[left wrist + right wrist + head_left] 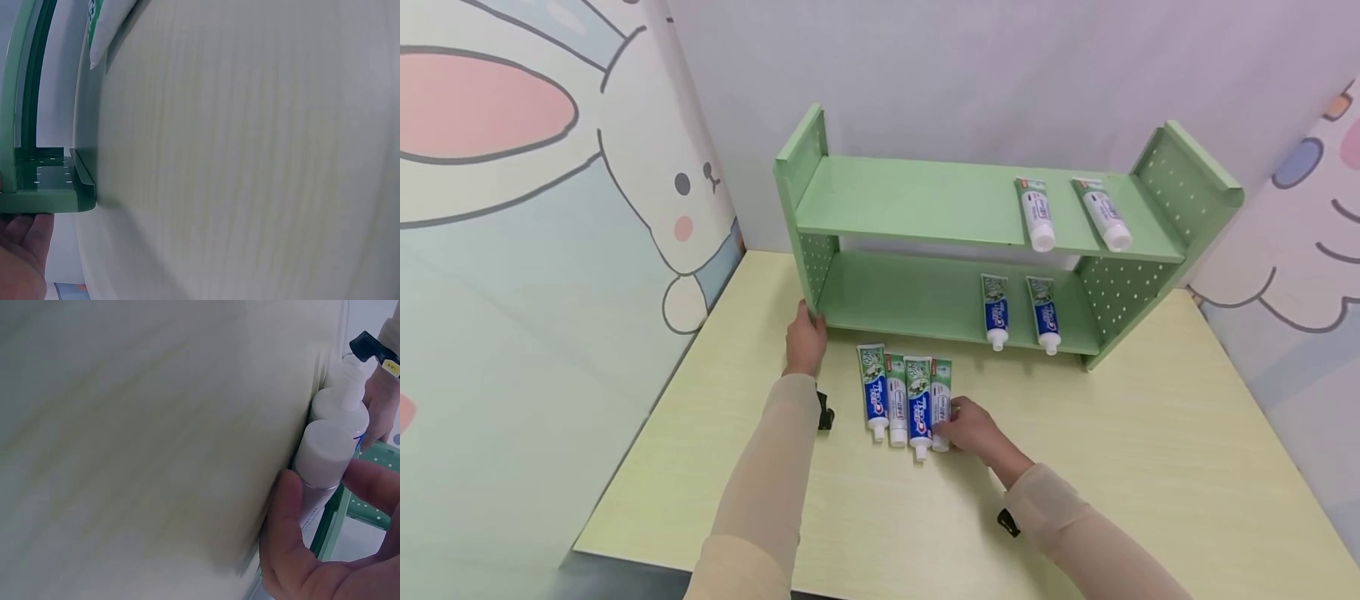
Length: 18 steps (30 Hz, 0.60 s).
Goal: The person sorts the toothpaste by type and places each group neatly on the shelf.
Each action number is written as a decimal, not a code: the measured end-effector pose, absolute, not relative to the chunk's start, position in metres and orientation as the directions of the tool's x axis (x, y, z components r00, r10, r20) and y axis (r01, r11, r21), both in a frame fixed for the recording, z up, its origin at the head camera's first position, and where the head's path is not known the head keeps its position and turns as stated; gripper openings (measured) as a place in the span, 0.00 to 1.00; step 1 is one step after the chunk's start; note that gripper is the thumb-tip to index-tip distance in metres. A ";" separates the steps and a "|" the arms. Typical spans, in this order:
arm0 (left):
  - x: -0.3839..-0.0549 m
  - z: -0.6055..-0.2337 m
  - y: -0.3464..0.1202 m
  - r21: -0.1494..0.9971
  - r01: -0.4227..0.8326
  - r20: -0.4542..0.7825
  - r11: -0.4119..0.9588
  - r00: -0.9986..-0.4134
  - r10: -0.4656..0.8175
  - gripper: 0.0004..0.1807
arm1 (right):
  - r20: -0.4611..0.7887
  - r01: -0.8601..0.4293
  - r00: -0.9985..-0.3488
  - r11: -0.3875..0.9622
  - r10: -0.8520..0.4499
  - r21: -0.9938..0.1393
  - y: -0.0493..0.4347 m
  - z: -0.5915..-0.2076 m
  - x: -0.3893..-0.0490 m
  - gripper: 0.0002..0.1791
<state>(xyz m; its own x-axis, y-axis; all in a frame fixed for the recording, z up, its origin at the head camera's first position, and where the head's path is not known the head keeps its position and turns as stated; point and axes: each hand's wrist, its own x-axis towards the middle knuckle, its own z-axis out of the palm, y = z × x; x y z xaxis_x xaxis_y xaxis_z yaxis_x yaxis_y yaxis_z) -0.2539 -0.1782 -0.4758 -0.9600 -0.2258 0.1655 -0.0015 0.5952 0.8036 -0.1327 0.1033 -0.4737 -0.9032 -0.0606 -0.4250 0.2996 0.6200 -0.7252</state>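
Four toothpaste tubes would exceed a count, so several lie side by side on the table before the green shelf (pixel 910 200). The rightmost is a white and green toothpaste tube (pixel 941 390). My right hand (pixel 973 427) grips it near its white cap (pixel 325 453), thumb and fingers on opposite sides. Beside it lie a blue and green tube (pixel 918 400), another white one (pixel 897 408) and another blue one (pixel 875 392). My left hand (pixel 805 343) holds the lower front corner of the shelf's left side panel (pixel 47 201); part of its grip is hidden.
Two white tubes (pixel 1037 212) lie on the upper shelf board, towards the right. Below them, two blue and green tubes (pixel 996 308) lie on the lower board, caps overhanging its front edge. The pale table (pixel 1187 433) meets walls at the back and sides.
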 end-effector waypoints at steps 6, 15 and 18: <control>-0.255 -0.478 -0.179 0.804 0.001 0.167 0.595 -0.960 -0.224 0.21 | -0.430 0.317 -0.902 0.608 -0.044 -0.728 0.100 -0.474 -0.132 0.35; -0.256 -0.477 -0.180 0.801 -0.004 0.162 0.599 -0.961 -0.222 0.23 | -0.415 0.293 -0.908 0.625 -0.056 -0.724 0.101 -0.474 -0.134 0.34; -0.256 -0.478 -0.179 0.801 -0.003 0.163 0.599 -0.961 -0.224 0.22 | -0.422 0.299 -0.905 0.634 -0.049 -0.714 0.103 -0.475 -0.135 0.35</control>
<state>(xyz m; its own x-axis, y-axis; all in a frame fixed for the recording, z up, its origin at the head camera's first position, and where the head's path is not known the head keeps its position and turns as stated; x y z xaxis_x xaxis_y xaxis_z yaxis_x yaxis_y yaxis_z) -0.2562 -0.1794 -0.4776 -0.9609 -0.2239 0.1632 -0.0034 0.5985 0.8011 -0.1354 0.1027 -0.4752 -0.9051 -0.0488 -0.4223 0.2988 0.6336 -0.7136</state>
